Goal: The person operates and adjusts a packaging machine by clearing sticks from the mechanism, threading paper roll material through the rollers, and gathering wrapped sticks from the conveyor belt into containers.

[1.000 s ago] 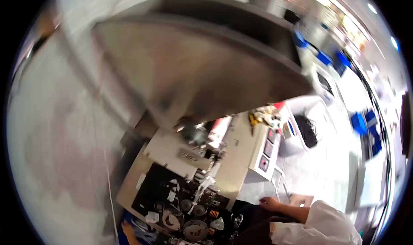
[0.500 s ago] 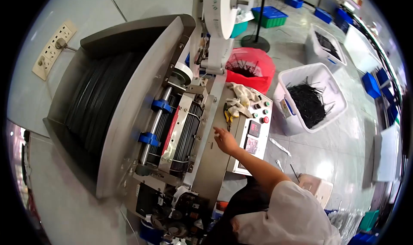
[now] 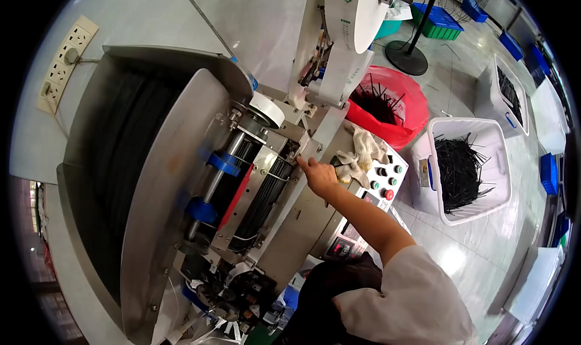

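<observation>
Steady your right hand [image 3: 319, 177], finger extended beside the metal rail [image 3: 287, 207]; can't tell whether it's pinching; left hand unseen.

One right hand [image 3: 321, 177] at one machine [image 3: 290, 239] with two blue collars [image 3: 224, 163] and one red button [image 3: 388, 194]. Right, two white bins [image 3: 426, 190] of black strips [image 3: 461, 169]; far, one red bag [image 3: 407, 132]; left, one power strip [image 3: 59, 72], two plugs [image 3: 72, 56].

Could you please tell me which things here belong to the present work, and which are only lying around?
Probably in the work:
- right hand, at the machine
- thin black sticks inside it
- printed white roll

Probably lying around:
- cloth gloves
- green crate with blue top
</observation>
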### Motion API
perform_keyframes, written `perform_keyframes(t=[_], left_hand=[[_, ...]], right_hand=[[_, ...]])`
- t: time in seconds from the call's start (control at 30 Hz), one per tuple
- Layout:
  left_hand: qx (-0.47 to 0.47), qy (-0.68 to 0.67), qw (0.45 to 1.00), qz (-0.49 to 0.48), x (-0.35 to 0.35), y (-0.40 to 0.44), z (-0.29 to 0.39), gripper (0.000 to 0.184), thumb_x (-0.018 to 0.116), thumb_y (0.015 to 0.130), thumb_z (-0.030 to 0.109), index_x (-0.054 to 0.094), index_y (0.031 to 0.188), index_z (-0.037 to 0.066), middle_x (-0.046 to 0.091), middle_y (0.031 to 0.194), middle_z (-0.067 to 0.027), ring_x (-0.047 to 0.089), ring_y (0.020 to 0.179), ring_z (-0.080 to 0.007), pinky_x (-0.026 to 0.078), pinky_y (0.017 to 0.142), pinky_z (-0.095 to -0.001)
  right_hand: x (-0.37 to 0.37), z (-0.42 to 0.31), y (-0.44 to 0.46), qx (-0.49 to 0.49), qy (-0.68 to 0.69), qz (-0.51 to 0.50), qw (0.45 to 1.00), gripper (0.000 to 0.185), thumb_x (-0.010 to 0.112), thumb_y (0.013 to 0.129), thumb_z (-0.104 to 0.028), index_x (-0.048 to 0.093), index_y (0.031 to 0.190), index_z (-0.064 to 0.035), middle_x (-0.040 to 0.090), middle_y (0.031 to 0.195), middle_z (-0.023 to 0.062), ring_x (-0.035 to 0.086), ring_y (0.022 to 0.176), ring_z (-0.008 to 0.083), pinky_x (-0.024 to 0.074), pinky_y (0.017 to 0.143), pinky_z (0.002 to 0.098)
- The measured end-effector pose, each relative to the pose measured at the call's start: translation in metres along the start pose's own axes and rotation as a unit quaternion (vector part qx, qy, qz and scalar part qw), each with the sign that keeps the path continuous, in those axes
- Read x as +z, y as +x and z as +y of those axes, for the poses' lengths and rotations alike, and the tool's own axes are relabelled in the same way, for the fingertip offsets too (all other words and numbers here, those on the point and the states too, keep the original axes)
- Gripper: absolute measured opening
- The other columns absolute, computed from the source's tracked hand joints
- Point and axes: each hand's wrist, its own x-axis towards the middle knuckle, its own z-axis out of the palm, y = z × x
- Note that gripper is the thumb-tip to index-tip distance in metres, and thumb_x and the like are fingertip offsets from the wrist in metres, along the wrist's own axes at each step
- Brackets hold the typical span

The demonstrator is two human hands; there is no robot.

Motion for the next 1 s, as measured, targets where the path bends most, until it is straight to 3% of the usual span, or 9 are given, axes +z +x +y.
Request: perform_keyframes(t=[0.27,0.4,0.57,0.67,0.83,0.87,0.9,0.97,1.0], left_hand=[[0.162,0.182,0.969,0.031,0.004,-0.013,0.073,0.032,0.049,0.077,0.033,0.057,0.089,0.004,0.058,0.083,-0.0141,0.054,0.076,-0.0301,0.044,0.066,-0.037],[0.241,0.101,0.964,0.045,0.008,-0.017,0.075,0.031,0.052,0.074,0.031,0.057,0.086,0.002,0.058,0.077,-0.0154,0.054,0.068,-0.0325,0.043,0.058,-0.0389],[0.186,0.121,0.974,0.035,0.007,-0.04,0.115,0.032,0.054,0.075,0.032,0.057,0.088,0.003,0.059,0.079,-0.0115,0.055,0.07,-0.0278,0.044,0.061,-0.0356],[0.163,0.097,0.982,0.025,-0.003,-0.058,0.124,0.032,0.053,0.076,0.032,0.057,0.09,0.003,0.06,0.079,-0.0114,0.056,0.071,-0.0262,0.044,0.063,-0.0344],[0.182,-0.012,0.983,0.015,-0.011,-0.083,0.137,0.022,0.051,0.077,0.018,0.056,0.091,0.002,0.059,0.081,-0.0118,0.056,0.071,-0.0247,0.045,0.063,-0.0312],[0.154,-0.016,0.988,0.022,-0.007,-0.088,0.145,0.021,0.051,0.077,0.018,0.056,0.089,0.002,0.059,0.078,-0.0113,0.056,0.07,-0.0248,0.045,0.062,-0.0323],[0.164,-0.017,0.986,0.024,-0.004,-0.096,0.16,0.02,0.052,0.076,0.019,0.056,0.088,0.003,0.058,0.076,-0.0121,0.055,0.069,-0.0248,0.044,0.06,-0.0337],[0.165,0.043,0.985,-0.013,0.009,-0.084,0.144,0.021,0.053,0.077,0.019,0.055,0.088,0.002,0.056,0.077,-0.0118,0.053,0.069,-0.0241,0.044,0.061,-0.0346],[0.144,-0.025,0.988,-0.04,0.017,-0.077,0.137,0.021,0.052,0.078,0.017,0.053,0.09,0.0,0.057,0.076,-0.0114,0.055,0.069,-0.0222,0.045,0.059,-0.0315]], right_hand=[[-0.02,-0.004,0.008,0.018,-0.028,-0.087,0.996,0.048,0.039,0.074,-0.005,0.038,0.119,-0.022,0.055,0.079,0.0076,0.055,0.072,0.0261,0.0434,0.059,0.0359],[-0.024,-0.01,0.011,0.031,-0.083,-0.112,0.99,0.047,0.038,0.075,-0.005,0.035,0.121,-0.0172,0.056,0.081,0.0085,0.056,0.073,0.0243,0.0433,0.059,0.0351],[-0.014,-0.004,0.031,0.116,-0.144,-0.104,0.977,0.047,0.036,0.078,-0.009,0.028,0.124,-0.0121,0.056,0.086,0.0082,0.057,0.074,0.0233,0.0432,0.06,0.0349],[-0.032,0.033,0.057,0.183,-0.165,-0.064,0.967,0.047,0.039,0.078,-0.012,0.029,0.124,-0.0186,0.057,0.085,0.0074,0.058,0.074,0.0216,0.0445,0.06,0.0346],[-0.016,0.076,0.088,0.223,0.194,0.203,0.934,0.05,0.053,0.072,-0.033,0.043,0.107,0.0009,0.055,0.088,0.0182,0.054,0.082,0.0314,0.0426,0.072,0.0349],[-0.007,0.076,0.094,0.255,0.259,0.147,0.92,0.064,0.061,0.063,-0.042,0.044,0.103,0.0057,0.056,0.088,0.0192,0.054,0.082,0.0321,0.0427,0.071,0.0345],[-0.003,0.065,0.093,0.305,0.297,0.121,0.897,0.057,0.065,0.061,-0.04,0.051,0.095,0.0039,0.058,0.078,0.0164,0.057,0.076,0.0265,0.0431,0.067,0.0328],[0.02,0.072,0.102,0.287,0.453,-0.017,0.844,0.058,0.064,0.065,-0.029,0.045,0.103,0.01,0.059,0.086,0.0129,0.053,0.08,0.0209,0.0414,0.067,0.0307],[0.02,0.071,0.102,0.315,0.473,0.032,0.822,0.049,0.063,0.066,-0.024,0.049,0.1,0.0084,0.059,0.083,0.0109,0.053,0.077,0.0202,0.0409,0.064,0.0299]])
